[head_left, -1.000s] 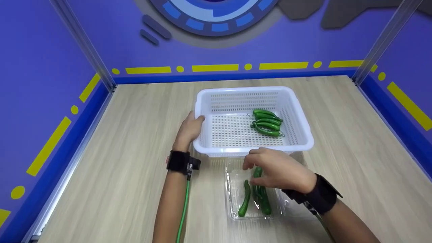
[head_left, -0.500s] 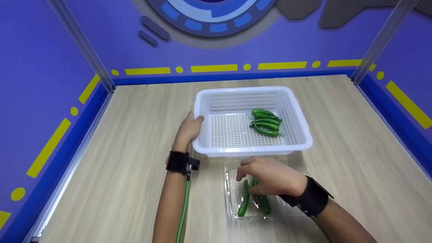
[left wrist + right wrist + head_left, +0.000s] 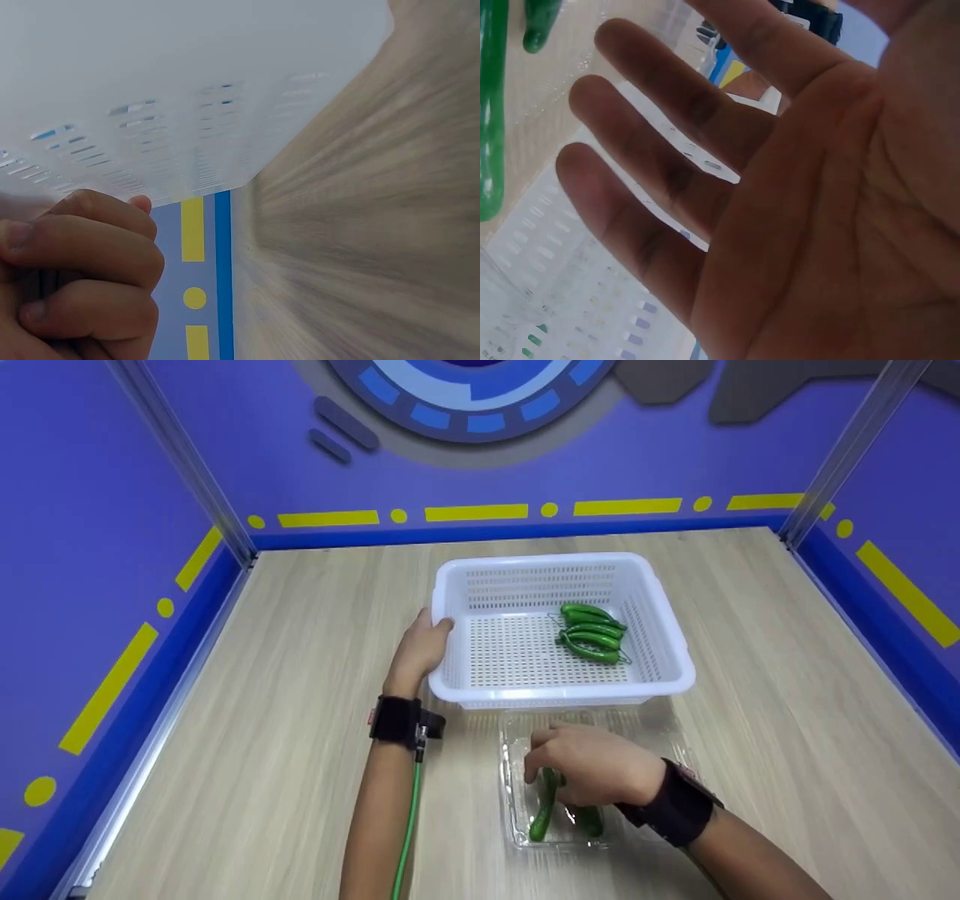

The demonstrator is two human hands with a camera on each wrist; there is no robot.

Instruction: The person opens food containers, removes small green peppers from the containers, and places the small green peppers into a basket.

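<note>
My left hand [image 3: 418, 651] grips the left rim of a white perforated plastic basket [image 3: 562, 692], thumb over the edge; in the left wrist view its fingers [image 3: 105, 247] curl beside the outer wall. Several green chili peppers [image 3: 594, 634] lie together on the right side of the basket floor. In front stands a clear plastic clamshell box [image 3: 508, 795] with more green peppers. My right hand [image 3: 589, 765] reaches down over it, fingers around a slim pepper [image 3: 540, 819] and partly hiding a thicker one [image 3: 591, 821]. Its fingers [image 3: 652, 127] look extended and apart from the peppers in the right wrist view.
A light wood-grain table [image 3: 300, 697] carries everything. Blue panels [image 3: 480, 480] with yellow marks enclose the back and sides. Both wrists wear black straps [image 3: 395, 727], and a green cable [image 3: 409, 825] runs along the left forearm.
My right hand has moved down and slightly left, from the basket's front edge to low over the peppers in the clear box. The left hand and basket have stayed put.
</note>
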